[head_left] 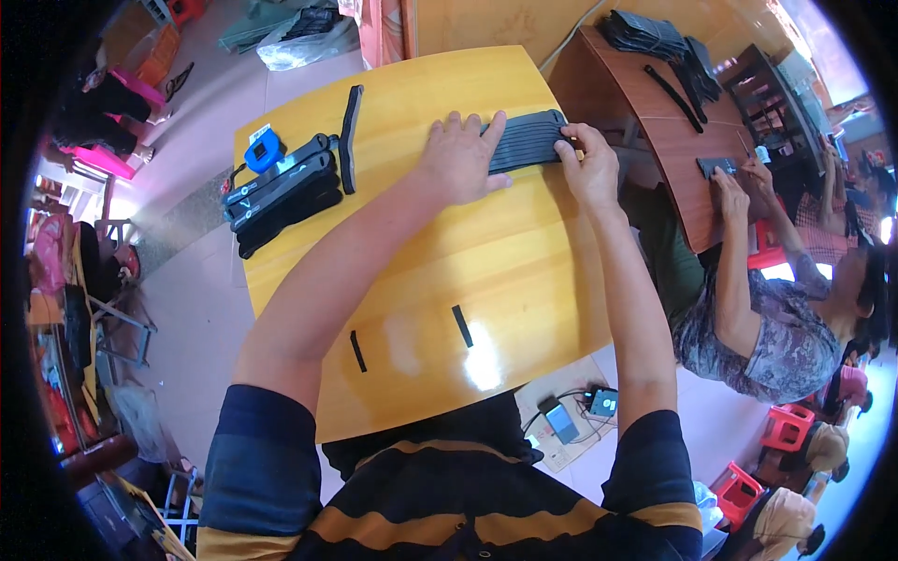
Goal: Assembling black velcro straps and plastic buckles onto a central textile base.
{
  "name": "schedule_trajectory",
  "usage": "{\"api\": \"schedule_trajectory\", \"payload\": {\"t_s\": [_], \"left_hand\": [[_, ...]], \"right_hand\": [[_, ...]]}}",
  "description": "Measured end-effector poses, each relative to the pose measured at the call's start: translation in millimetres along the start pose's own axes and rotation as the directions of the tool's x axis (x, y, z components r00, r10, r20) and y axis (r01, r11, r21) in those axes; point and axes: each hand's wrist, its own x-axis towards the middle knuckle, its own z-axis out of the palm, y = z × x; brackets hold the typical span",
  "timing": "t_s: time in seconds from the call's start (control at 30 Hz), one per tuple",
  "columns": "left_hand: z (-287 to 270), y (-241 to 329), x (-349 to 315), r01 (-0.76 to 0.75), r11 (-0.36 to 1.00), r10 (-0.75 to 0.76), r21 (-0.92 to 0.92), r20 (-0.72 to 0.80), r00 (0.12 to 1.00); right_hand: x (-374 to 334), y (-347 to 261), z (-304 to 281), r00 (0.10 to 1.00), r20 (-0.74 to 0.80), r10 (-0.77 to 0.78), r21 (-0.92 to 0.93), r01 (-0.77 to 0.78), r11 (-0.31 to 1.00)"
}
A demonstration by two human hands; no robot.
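A black ribbed elastic band (pixel 526 138) lies flat at the far right of a yellow wooden table (pixel 412 234). My left hand (pixel 458 157) presses down on its left end with the fingers spread. My right hand (pixel 589 166) pinches the band's right end at the table's edge. A stack of finished black bands (pixel 281 192) lies at the table's far left, with a single black strip (pixel 351 138) beside it and a blue tape measure (pixel 264 150) just behind it.
Two short black strips (pixel 462 325) (pixel 357 351) lie on the near part of the table. To the right, another person (pixel 767 318) handles a black piece (pixel 716 166) at a brown table (pixel 655 122) holding a pile of black bands (pixel 655 37). Red stools (pixel 784 425) stand on the floor.
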Motion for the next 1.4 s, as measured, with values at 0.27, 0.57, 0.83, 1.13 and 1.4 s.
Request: {"api": "schedule_trajectory", "payload": {"t_s": [0.27,0.57,0.83,1.13,1.4], "left_hand": [[-9.0,6.8,0.9,0.018,1.0,-0.018,-0.002,0.04,0.999],[-36.7,10.2,1.3,-0.004,1.0,0.004,0.004,-0.047,0.999],[-42.9,17.7,-49.1,-0.13,0.968,0.067,-0.213,-0.283,0.957],[-77.9,8.2,-215.9,-0.017,0.86,-0.109,-0.51,-0.217,0.97],[-62.7,-16.9,-334.4,0.253,0.766,-0.451,-0.592,-0.213,0.867]], "right_hand": [[-4.0,9.4,4.1,0.997,-0.006,0.078,0.136,-0.077,0.988],[-9.2,0.1,2.1,0.923,-0.25,0.292,0.264,-0.225,0.938],[-66.7,-62.6,2.7,0.57,0.665,0.483,0.607,-0.789,0.096],[3.3,-53.9,53.6,0.398,0.794,0.46,0.451,-0.892,-0.007],[34.9,-44.7,75.9,0.386,0.711,0.588,0.447,-0.893,0.046]]}}
